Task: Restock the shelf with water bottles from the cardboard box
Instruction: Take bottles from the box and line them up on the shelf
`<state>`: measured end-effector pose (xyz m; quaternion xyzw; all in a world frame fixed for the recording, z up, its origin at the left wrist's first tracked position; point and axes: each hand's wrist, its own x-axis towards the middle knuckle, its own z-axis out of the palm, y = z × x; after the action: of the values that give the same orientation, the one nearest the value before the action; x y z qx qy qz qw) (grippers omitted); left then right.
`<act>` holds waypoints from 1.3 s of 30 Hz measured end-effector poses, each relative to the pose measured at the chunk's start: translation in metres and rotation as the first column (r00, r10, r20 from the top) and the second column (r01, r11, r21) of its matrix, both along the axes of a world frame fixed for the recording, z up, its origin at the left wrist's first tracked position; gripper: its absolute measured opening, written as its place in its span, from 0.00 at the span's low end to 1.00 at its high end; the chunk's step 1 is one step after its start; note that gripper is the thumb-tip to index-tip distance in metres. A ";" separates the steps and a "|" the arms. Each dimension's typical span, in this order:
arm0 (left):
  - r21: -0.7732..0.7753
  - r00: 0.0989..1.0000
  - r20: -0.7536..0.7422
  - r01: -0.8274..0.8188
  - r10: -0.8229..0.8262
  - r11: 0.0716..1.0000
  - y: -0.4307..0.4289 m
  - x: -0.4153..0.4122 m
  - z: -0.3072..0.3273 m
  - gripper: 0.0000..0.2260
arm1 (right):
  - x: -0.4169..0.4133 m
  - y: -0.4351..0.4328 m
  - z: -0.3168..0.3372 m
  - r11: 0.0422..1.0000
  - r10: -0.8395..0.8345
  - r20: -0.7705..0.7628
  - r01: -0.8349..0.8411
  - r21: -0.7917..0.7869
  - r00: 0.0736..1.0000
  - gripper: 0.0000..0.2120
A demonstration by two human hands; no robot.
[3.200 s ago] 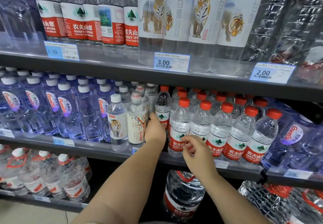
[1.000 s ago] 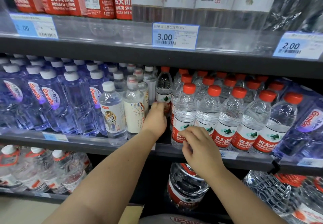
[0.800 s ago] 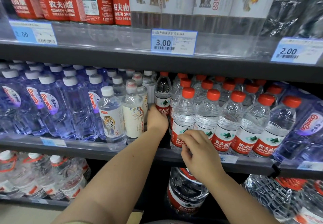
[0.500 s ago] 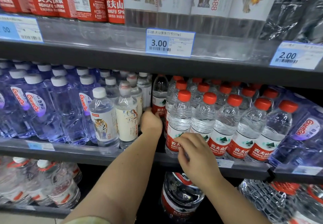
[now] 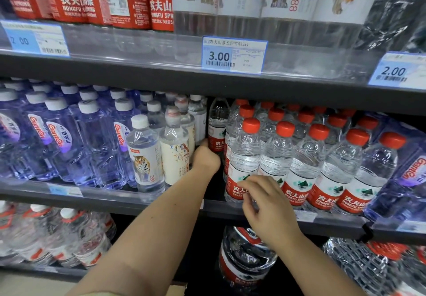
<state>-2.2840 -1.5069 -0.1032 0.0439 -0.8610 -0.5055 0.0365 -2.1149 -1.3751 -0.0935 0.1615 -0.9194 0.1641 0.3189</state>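
Rows of red-capped water bottles (image 5: 306, 164) fill the right half of the middle shelf (image 5: 334, 224). My left hand (image 5: 205, 157) reaches deep into the gap left of those rows and grips the base of a red-labelled bottle (image 5: 217, 125) standing far back. My right hand (image 5: 265, 205) rests its fingertips on the label of the front-left red-capped bottle (image 5: 243, 157), fingers curled against it. The cardboard box is out of view.
White-capped tiger-label bottles (image 5: 145, 157) and blue-tinted bottles (image 5: 62, 138) stand left of the gap. The upper shelf (image 5: 161, 76) with price tags (image 5: 234, 54) hangs close above the caps. Large jugs (image 5: 244, 258) sit on the shelf below.
My left hand has pushed the red-labelled bottle farther back into the gap. My right hand stays on the front bottle's label. The view has shifted slightly.
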 end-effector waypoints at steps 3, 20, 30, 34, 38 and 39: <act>0.028 0.999 0.017 0.042 -0.043 0.999 0.001 -0.003 -0.003 0.25 | 0.001 0.002 0.002 1.000 0.011 0.006 -0.011 -0.017 1.000 0.15; -0.357 0.995 -0.101 -0.036 0.000 0.933 0.010 -0.020 -0.005 0.12 | -0.004 0.000 0.004 1.000 0.018 -0.036 -0.019 -0.014 0.999 0.12; -0.407 0.982 -0.167 0.012 -0.087 0.913 0.005 -0.015 -0.005 0.14 | -0.005 -0.002 -0.001 0.999 0.030 -0.047 -0.031 -0.017 0.998 0.11; -0.596 0.926 -0.126 0.217 -0.357 0.773 -0.006 -0.006 -0.004 0.27 | -0.005 -0.002 0.003 0.999 0.015 -0.049 -0.017 -0.028 0.999 0.12; -0.852 0.902 0.017 0.239 -0.432 0.466 -0.005 -0.002 -0.010 0.31 | -0.005 -0.003 0.005 0.999 0.005 -0.044 -0.007 -0.045 0.999 0.12; -0.911 0.906 0.040 0.206 -0.421 0.357 -0.004 -0.003 -0.013 0.29 | -0.005 -0.003 0.005 0.999 0.002 -0.044 -0.004 -0.045 0.999 0.12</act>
<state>-2.2869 -1.5108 -0.1164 -0.1998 -0.9783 0.0348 0.0431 -2.1198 -1.3784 -0.0882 0.1594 -0.9079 0.1817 0.3423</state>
